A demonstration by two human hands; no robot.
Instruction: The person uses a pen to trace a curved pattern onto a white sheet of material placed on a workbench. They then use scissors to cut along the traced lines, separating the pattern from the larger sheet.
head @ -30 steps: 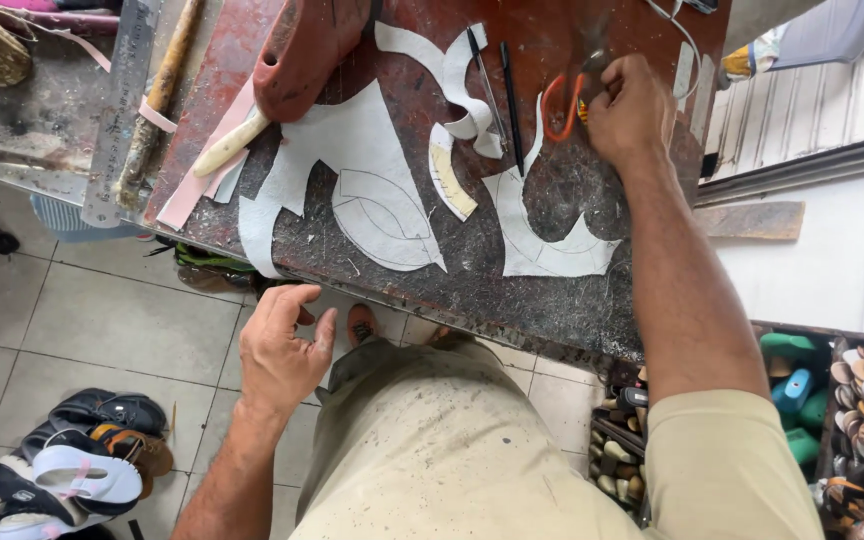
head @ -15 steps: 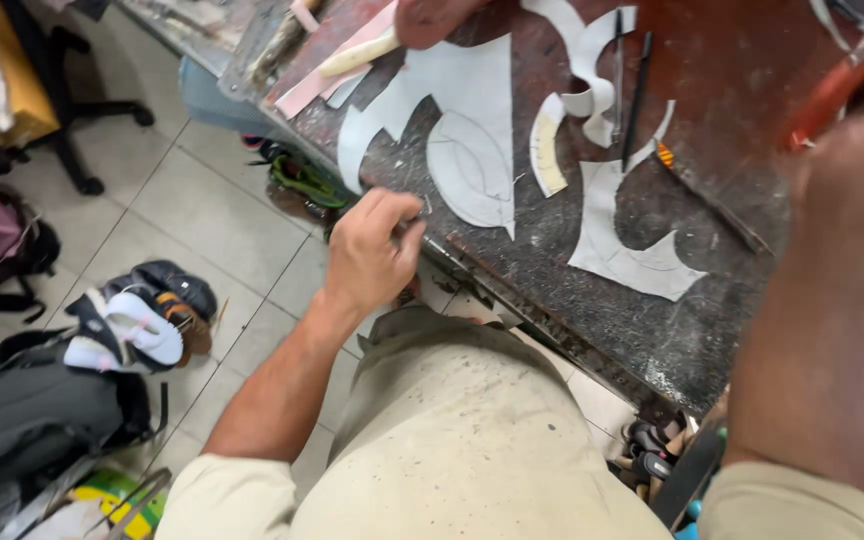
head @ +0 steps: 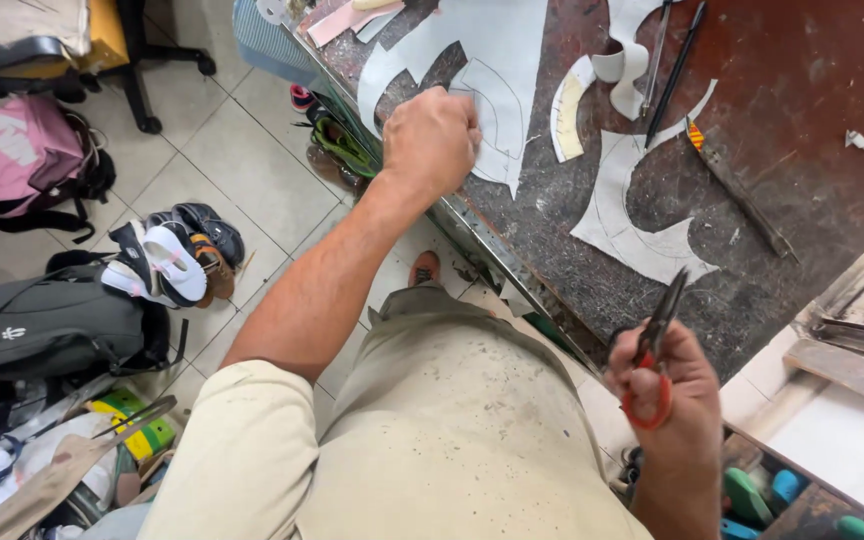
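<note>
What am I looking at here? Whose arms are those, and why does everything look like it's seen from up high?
The camera sits on a person's head and looks down, so you see that person's own arms and lap from above. There is no machine here, just two bare hands.

The left hand is closed on the edge of a big pale sheet with curvy pieces cut out of it and pencil lines drawn on it. The right hand holds red-handled scissors, blades pointing up.

Both are at a dark, scratched workbench. On it also lie a second pale cut-out scrap, a curved strip and two thin dark pens or tools.

On the tiled floor at the left you can see sneakers, a grey backpack and a pink bag.
</note>
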